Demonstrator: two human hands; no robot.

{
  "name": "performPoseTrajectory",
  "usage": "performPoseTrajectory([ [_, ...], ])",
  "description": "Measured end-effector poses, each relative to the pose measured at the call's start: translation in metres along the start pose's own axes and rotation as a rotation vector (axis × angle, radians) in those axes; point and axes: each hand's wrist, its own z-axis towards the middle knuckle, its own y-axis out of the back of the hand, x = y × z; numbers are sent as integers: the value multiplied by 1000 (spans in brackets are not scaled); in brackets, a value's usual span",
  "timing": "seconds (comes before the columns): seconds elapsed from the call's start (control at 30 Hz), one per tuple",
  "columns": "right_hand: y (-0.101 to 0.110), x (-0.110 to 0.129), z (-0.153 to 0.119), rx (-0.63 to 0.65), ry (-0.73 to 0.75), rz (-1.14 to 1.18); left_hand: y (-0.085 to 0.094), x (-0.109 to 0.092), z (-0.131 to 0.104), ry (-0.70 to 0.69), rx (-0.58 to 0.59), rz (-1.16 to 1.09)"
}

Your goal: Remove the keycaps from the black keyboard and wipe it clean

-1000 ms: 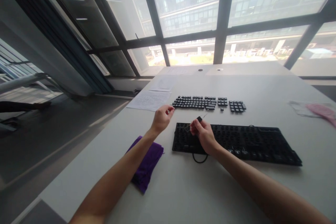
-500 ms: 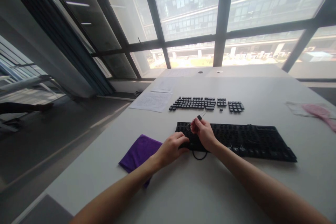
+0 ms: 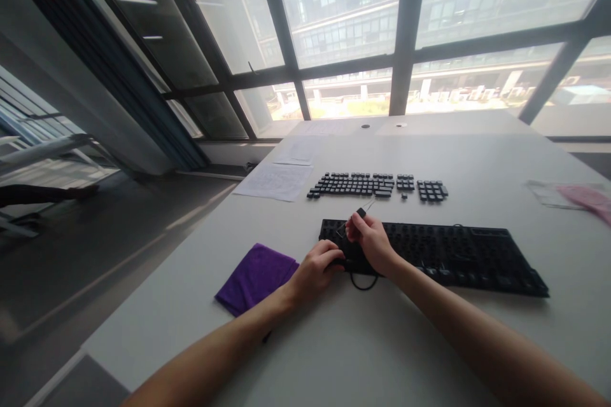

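Note:
A black keyboard base (image 3: 458, 254) lies across the desk, its keycaps off. My right hand (image 3: 367, 235) is closed around a small tool with a black handle (image 3: 361, 212) and thin wire ends, held over the base's left part. At the base's front left corner, my left hand (image 3: 317, 264) grips the edge with bent fingers. Behind the base, removed black keycaps (image 3: 351, 184) are laid out in keyboard order. A dark cable loop (image 3: 364, 283) sticks out in front of the base. Beside my left wrist lies a folded purple cloth (image 3: 255, 276).
Papers (image 3: 274, 181) lie at the desk's left edge. On the right is a pink item (image 3: 585, 198) with a clear bag. The white desk (image 3: 405, 343) reaches back to large windows. Beyond its left edge, a person's leg (image 3: 48, 194) shows.
The view has shifted slightly, with the keyboard base and pink item appearing a little farther right. Both hands keep nearly the same pose and place on the keyboard.

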Motion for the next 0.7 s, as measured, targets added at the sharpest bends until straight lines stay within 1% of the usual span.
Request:
performPoseTrajectory([
  [0.1, 1, -1, 0, -7, -6, -1, 4, -8, 0, 56, -53, -56],
  [0.2, 1, -2, 0, -13, -9, 13, 16, -8, 8, 59, -159, -52],
  [0.27, 1, -2, 0, -11, -12, 20, 29, 2, 22, 58, -274, 17],
  [0.33, 1, -2, 1, -4, -12, 15, 42, 21, 43, 64, -372, 123],
  [0.37, 1, -3, 1, -1, -9, 10, 48, 32, 56, 65, -394, 184],
  [0.4, 1, -3, 1, -1, -6, 5, 52, 44, 69, 61, -390, 248],
  [0.43, 1, -4, 1, -3, -3, 3, 54, 55, 81, 54, -358, 308],
  [0.53, 2, -5, 2, -8, -7, 12, 52, 85, 108, 63, -252, 446],
  [0.6, 2, -6, 3, -6, -11, 23, 47, 98, 117, 77, -217, 490],
  [0.7, 2, -5, 4, 3, -13, 28, 41, 110, 121, 85, -206, 502],
])
